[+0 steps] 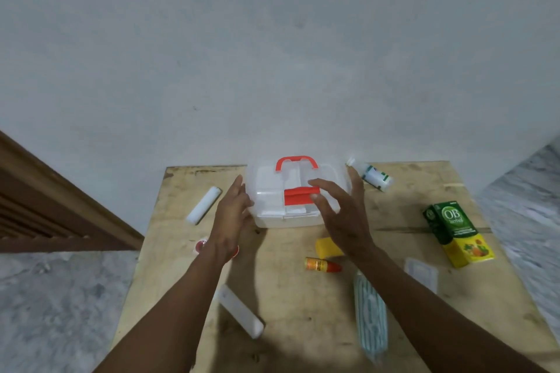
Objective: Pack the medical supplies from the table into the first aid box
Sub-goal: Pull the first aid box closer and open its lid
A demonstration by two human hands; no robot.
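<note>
First aid box (272,188): translucent, with a red handle (296,160) and a red latch (298,194). It stands at the far middle of the wooden table (303,297), close to the wall, with its lid down.

Items on the table, left to right:
- A white roll (203,204) lies left of the box, apart from it.
- A small red-and-white item (200,245) is partly hidden under the left wrist.
- The left hand (233,209) is at the left wall of the box, fingers straight and holding nothing. Contact with the box cannot be confirmed.
- A flat white oblong piece (241,310) lies near the front, under the left forearm.
- A small orange bottle with a red cap (321,264) lies on its side in front of the box.
- A yellow item (325,247) just behind the orange bottle is partly covered by the right hand.
- The right hand (342,212) is over the right part of the lid, fingers spread and gripping nothing, thumb near the latch.
- A teal-striped packet (371,312) lies lengthwise near the front.
- A white bottle with a green label (375,177) lies on its side, just right of the box.
- A clear flat packet (422,274) lies beyond the right forearm.
- A green and yellow carton (454,233) lies towards the right edge.
</note>
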